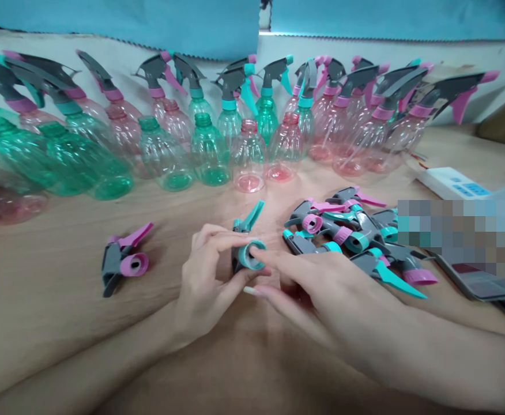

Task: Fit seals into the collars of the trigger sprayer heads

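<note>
My left hand (204,271) grips a grey and teal spray trigger head (236,258) with fingers and thumb around its body. Its teal collar faces up towards me, and its teal lever points away. With my right hand (317,282), I hold the index fingertip at the collar's opening; the thumb is stretched out below, apart from it. The other right fingers are partly hidden. A grey and pink trigger head (134,265) lies alone to the left. To the right of my hands is a heap of pink and teal trigger heads (360,230).
Several open-necked green bottles (209,153) and pink bottles (249,158) line the table's middle. Behind them stand bottles with trigger heads fitted (230,86). A phone-like device (481,282) with a cable and a white box (453,183) lie at the right, near a blurred-out patch.
</note>
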A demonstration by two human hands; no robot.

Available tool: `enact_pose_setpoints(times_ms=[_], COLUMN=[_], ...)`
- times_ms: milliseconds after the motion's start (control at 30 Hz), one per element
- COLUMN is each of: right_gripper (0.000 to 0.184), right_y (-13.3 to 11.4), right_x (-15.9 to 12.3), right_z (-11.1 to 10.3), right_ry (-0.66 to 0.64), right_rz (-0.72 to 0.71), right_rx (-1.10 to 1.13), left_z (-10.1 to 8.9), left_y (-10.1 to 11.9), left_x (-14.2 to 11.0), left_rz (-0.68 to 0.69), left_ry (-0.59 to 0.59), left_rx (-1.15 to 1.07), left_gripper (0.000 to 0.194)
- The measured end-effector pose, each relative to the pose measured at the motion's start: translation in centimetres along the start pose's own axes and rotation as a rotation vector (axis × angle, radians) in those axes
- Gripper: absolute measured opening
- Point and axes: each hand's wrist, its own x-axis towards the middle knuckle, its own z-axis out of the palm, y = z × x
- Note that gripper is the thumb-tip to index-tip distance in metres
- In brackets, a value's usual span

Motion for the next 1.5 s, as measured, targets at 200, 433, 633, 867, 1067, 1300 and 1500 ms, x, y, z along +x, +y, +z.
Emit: enact_pose_setpoints(times_ms=[200, 433, 633, 867, 1067, 1300, 1500], right_gripper=[0.026, 0.025, 0.030, 0.023, 0.014, 0.030, 0.034], right_y=[0.5, 0.8, -0.2, -1.3, -0.8, 0.4, 1.2], right_x=[0.2, 0.5, -0.6, -0.6, 0.0, 0.2, 0.6], right_z=[0.4, 0.7, 0.0, -1.1, -0.8, 0.8, 1.3], right_ry=[0.146, 0.132, 0.012, -0.273, -0.173, -0.027, 0.019], right_rz=[0.000, 0.027, 0.191, 0.317, 0.229, 0.059, -0.034], right_rx=[-0.167, -0.160, 0.051, 0.543, 0.556, 0.392, 0.304], left_z=[0.0, 0.1, 0.3, 0.3, 0.3, 0.4, 0.4], left_y=[0.3, 0.4, 0.4, 0.3, -0.1, -0.2, -0.2], left_x=[0.3, 0.2, 0.2, 0.2, 0.2, 0.1, 0.0], left_rz=[0.069, -0.021, -0.048, -0.028, 0.012, -0.054, -0.070], left_ry=[-0.041, -0.017, 0.068, 0.069, 0.103, 0.122, 0.121], left_rx=[0.030, 0.002, 0.003, 0.036, -0.003, 0.015, 0.015], left_gripper=[0.023, 0.024, 0.024, 0.021, 0.019, 0.019, 0.019])
